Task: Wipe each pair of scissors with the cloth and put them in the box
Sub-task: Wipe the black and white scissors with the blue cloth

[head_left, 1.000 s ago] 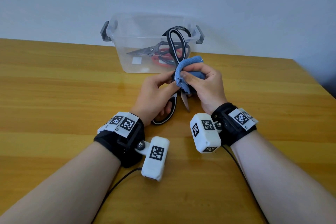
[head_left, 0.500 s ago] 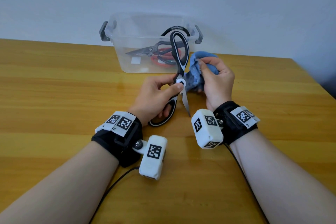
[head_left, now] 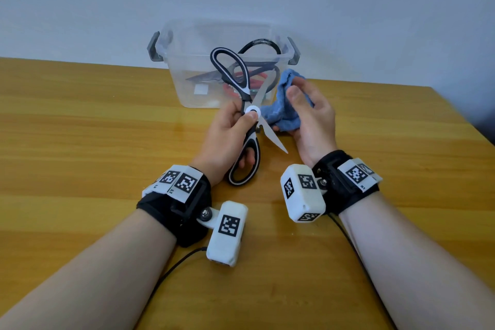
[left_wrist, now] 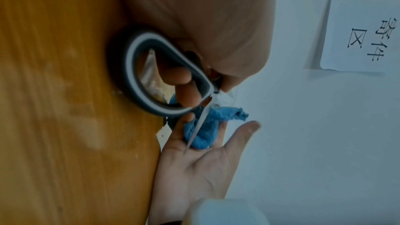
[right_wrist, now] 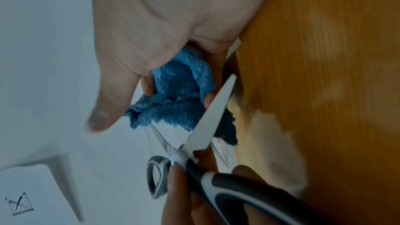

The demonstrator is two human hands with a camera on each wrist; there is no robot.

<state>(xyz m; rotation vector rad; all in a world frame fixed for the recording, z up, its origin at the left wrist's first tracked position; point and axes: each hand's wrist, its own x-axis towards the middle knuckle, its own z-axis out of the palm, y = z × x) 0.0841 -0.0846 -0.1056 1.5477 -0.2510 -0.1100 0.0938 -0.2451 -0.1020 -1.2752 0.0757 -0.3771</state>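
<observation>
My left hand (head_left: 230, 128) grips black-and-white scissors (head_left: 247, 126) at the pivot and lower handle, fingers through the loop (left_wrist: 155, 78). The blades are spread wide open; one blade (head_left: 273, 139) points toward me and to the right, the other slants up to the right, toward the box. My right hand (head_left: 310, 118) holds a crumpled blue cloth (head_left: 281, 112) in its curled fingers, thumb lifted off, just right of the blades (right_wrist: 212, 107). The clear plastic box (head_left: 187, 83) stands behind, holding other scissors (head_left: 257, 72) with black and red handles.
The wooden table (head_left: 93, 142) stretches wide to the left and right of my hands. A plain wall rises behind the box. The table's right edge runs at the far right. Cables trail from both wrist cameras toward me.
The scissors have swung open wider and their upper handle tilted left. My right hand slid the cloth off the pivot to the right, and its thumb lifted away.
</observation>
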